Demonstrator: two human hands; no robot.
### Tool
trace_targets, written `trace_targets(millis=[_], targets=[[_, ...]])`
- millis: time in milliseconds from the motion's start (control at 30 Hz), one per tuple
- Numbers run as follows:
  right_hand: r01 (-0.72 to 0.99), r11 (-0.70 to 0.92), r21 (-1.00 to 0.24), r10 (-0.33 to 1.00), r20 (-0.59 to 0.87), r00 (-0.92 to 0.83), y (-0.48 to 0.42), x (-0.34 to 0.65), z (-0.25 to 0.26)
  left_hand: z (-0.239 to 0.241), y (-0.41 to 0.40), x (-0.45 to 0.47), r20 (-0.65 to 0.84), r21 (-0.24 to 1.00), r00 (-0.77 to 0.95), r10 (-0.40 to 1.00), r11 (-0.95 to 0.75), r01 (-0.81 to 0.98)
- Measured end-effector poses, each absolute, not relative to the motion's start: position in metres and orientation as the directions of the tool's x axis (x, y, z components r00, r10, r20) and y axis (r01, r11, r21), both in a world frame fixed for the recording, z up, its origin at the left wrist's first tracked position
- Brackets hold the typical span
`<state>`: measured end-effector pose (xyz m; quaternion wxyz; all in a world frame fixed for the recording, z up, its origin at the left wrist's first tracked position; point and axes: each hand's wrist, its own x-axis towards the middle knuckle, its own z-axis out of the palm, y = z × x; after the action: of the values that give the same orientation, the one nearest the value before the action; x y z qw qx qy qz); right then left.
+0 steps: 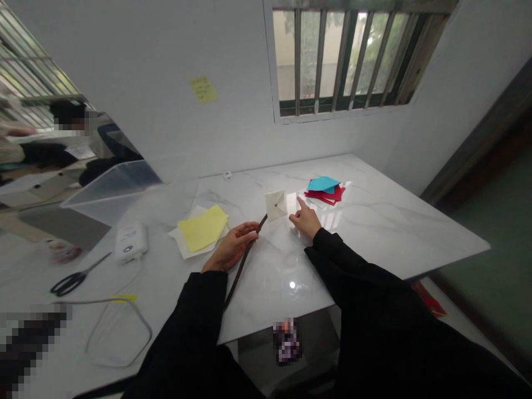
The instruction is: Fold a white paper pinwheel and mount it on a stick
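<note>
Between the fingers and thumb of my left hand (233, 245) is a thin dark brown stick (245, 259), slanting up from the table's front edge. Its upper end meets the lower left corner of a small white folded paper square (274, 206) with a dark dot near its middle; whether the two are joined I cannot make out. My right hand (306, 219) is just right of the paper square, index finger stretched out and nothing visibly held. Beyond it lies a stack of blue paper (323, 184) and red paper (338, 195). Yellow paper (203, 227) rests over white sheets left of my left hand.
On the left of the marble-patterned table (374, 221) are black scissors (72, 281), a white box-shaped device (131, 243) and a grey cable (145, 327). Behind them stands a clear plastic bin (112, 185). A wall (236, 133) borders the back; another person (70, 119) sits far left.
</note>
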<state>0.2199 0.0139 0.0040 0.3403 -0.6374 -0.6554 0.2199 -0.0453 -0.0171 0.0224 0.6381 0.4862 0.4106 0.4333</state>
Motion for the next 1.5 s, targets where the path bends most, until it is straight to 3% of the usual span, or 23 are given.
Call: trace_targets(millis=[100,167,367,567,633,733,800,967,1233,1500], targets=[[0.656,0.184,-0.732,0.976,0.055,-0.212,0.0118,0.2209,0.0088,0.0230,-0.0175,-0.0446,-0.105,0.972,0.258,0.960,0.154,-0.177],[0.647,0.211,-0.733,0.958,0.025,-0.284,0.0115,0.2212,0.0091,0.0235,-0.0177,-0.0441,-0.110,0.970,0.237,0.965,0.157,-0.186],[0.685,0.148,-0.713,0.986,0.159,-0.047,0.0151,0.2205,0.0016,0.0247,-0.0184,-0.0437,-0.111,0.973,0.233,0.966,0.154,-0.174],[0.616,0.074,-0.784,0.981,0.168,0.097,0.0148,0.2220,0.0031,0.0240,-0.0177,-0.0438,-0.092,0.981,0.247,0.965,0.129,-0.141],[0.592,0.111,-0.799,0.992,0.129,-0.012,0.0140,0.2222,0.0058,0.0232,-0.0170,-0.0438,-0.092,0.982,0.243,0.966,0.129,-0.140],[0.562,0.228,-0.795,0.945,0.040,-0.325,0.0123,0.2206,0.0090,0.0223,-0.0161,-0.0440,-0.095,0.980,0.241,0.966,0.133,-0.147],[0.553,0.263,-0.791,0.925,0.043,-0.377,0.0111,0.2186,0.0095,0.0224,-0.0159,-0.0441,-0.094,0.978,0.245,0.965,0.136,-0.159],[0.541,0.220,-0.812,0.961,0.083,-0.265,0.0110,0.2156,0.0069,0.0262,-0.0184,-0.0429,-0.100,0.974,0.254,0.962,0.146,-0.171],[0.540,0.232,-0.809,0.964,0.116,-0.241,0.0129,0.2156,0.0040,0.0278,-0.0196,-0.0417,-0.106,0.975,0.252,0.962,0.150,-0.163],[0.535,0.126,-0.835,0.988,0.059,-0.140,0.0137,0.2152,0.0045,0.0246,-0.0183,-0.0430,-0.088,0.984,0.256,0.963,0.124,-0.130]])
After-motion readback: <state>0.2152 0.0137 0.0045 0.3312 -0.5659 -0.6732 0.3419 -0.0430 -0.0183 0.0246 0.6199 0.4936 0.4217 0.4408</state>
